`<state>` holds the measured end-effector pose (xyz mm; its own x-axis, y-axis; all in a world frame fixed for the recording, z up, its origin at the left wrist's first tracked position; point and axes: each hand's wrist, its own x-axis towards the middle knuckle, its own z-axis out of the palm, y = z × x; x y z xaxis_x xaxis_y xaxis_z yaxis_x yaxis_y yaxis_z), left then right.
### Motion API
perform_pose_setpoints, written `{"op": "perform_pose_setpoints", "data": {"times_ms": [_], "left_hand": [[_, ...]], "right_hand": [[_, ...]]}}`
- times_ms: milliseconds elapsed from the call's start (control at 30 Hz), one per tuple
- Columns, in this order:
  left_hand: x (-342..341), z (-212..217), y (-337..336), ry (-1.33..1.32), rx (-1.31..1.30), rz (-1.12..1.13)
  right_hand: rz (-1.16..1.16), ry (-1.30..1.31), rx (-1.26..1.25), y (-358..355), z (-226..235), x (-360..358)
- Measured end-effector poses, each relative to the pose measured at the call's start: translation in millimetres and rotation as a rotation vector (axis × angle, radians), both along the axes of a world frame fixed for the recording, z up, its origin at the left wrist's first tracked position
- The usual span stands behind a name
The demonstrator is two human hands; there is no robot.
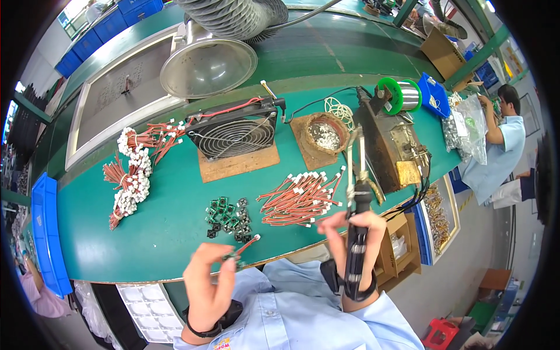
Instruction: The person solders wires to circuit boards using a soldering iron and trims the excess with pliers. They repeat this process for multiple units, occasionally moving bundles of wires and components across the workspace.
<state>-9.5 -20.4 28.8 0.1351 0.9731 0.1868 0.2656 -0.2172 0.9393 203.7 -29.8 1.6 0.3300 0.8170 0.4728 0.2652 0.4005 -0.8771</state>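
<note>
Near the table's front edge, my left hand [205,280] is closed in a pinch on a small green circuit board [231,257]. A short red wire lead [249,242] with a white plug sticks out beside the board. Further right, my right hand [373,230] is wrapped around the black handle of a soldering iron [357,239], its metal end pointing away from me. The right fingertips are close to a pile of red wire leads [300,201] with white plugs. Small green and black parts [224,216] lie beyond my left hand.
A black fan [236,131] stands on a brown board, with a funnel-shaped metal hood [209,67] behind. To its right are a round pot [325,133], a soldering station [391,140] and a solder reel [402,96]. Bundled leads [133,172] lie left. A person [504,137] works at right.
</note>
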Motion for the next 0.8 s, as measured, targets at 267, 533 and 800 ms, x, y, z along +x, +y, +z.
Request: {"op": "perform_pose_setpoints", "data": {"times_ms": [267,533,800], "left_hand": [[15.4,14.2,1.6,0.191,-0.028,-0.284],[9.7,-4.2,3.2,0.097,-0.161,-0.251],[14.7,-3.0,9.7,0.397,0.341,-0.307]], "right_hand": [[0.535,-0.147,-0.128,-7.9,4.8,-11.0],[0.512,-0.371,0.068,-2.7,4.6,-15.5],[0.471,-0.375,0.035,-5.3,2.8,-12.0]]}}
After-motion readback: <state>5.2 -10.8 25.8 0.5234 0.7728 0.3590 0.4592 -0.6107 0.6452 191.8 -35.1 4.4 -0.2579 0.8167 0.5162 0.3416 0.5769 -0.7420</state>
